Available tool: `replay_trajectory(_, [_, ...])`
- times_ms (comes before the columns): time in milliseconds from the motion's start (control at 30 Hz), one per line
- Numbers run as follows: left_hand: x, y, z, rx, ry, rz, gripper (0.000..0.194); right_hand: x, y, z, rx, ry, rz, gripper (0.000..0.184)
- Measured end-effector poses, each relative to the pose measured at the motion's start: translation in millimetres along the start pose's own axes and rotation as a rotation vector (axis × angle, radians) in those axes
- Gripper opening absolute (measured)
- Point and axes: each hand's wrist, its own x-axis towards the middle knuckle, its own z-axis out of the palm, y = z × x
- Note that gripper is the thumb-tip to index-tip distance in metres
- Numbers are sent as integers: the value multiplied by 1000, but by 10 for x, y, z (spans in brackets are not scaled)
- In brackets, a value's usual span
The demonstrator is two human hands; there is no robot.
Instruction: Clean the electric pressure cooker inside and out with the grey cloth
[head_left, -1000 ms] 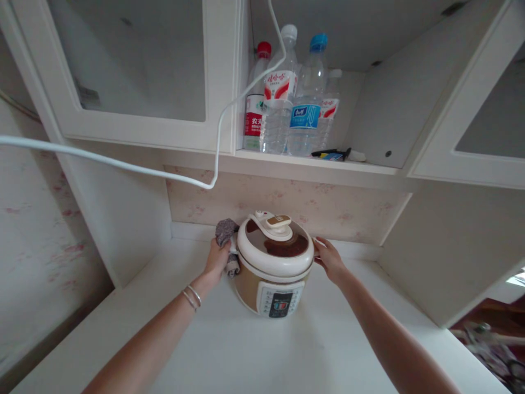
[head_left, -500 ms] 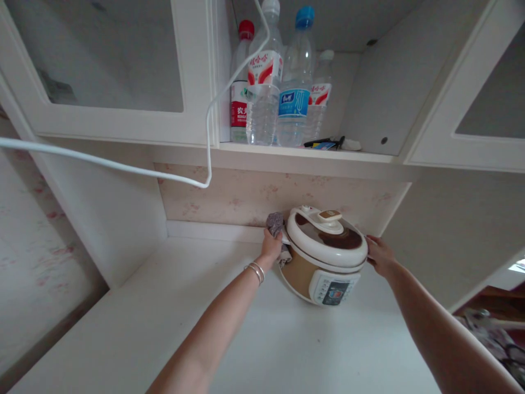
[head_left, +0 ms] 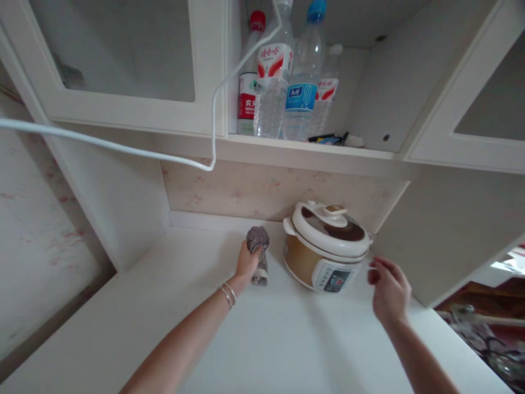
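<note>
A bunched grey-brown cloth (head_left: 258, 241) is gripped in my left hand (head_left: 247, 262), whose fingers are closed around it; its lower end hangs over the white counter. To the right of the cloth stands an electric pressure cooker (head_left: 303, 257), gold-brown with a white lid rim and a front control panel (head_left: 337, 278). My right hand (head_left: 390, 287) is just off the cooker's right side, apart from it. Its fingers are curled in, and I see nothing in them.
Above hangs a white cabinet with several plastic bottles (head_left: 301, 101) on its open shelf (head_left: 287, 146). A white cable (head_left: 164, 157) crosses in front at the left. The wallpapered wall (head_left: 229, 183) lies behind the counter (head_left: 197, 317).
Both hands have come away from the cooker's sides. My left hand has moved left with the cloth; my right hand has drawn back toward me and curled. The cooker stays on the counter.
</note>
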Motion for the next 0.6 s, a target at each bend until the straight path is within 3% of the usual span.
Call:
replay_trajectory(67, [-248,0,-67,17,3,113,41,-653,-35,147,46,-363,193,36])
replay_trajectory(133, [-558,26,-73,54,-64,245,49,-1261,-41,326,83,-610,424,46])
replay_trajectory(200, [-900,56,-51,112,-202,362,56,-1721,-8,483,181,-721,627,50])
replay_trajectory(267, [-1216,78,-41,196,-381,429,62,-1992,59,573,296,-719,714,49])
replay_trajectory(367, [-1523,93,-122,244,-598,412,74,-2111,172,543,351,-606,737,49])
replay_trajectory(467, [-1584,59,-333,80,-717,229,75,-2027,209,352,293,-573,797,51])
replay_trajectory(533, [-1520,-24,-522,-8,-714,98,59,-1902,173,177,263,-576,810,49])
replay_trajectory(600, [-1404,-169,-733,16,-629,16,42,-1729,115,-19,212,-523,751,43])
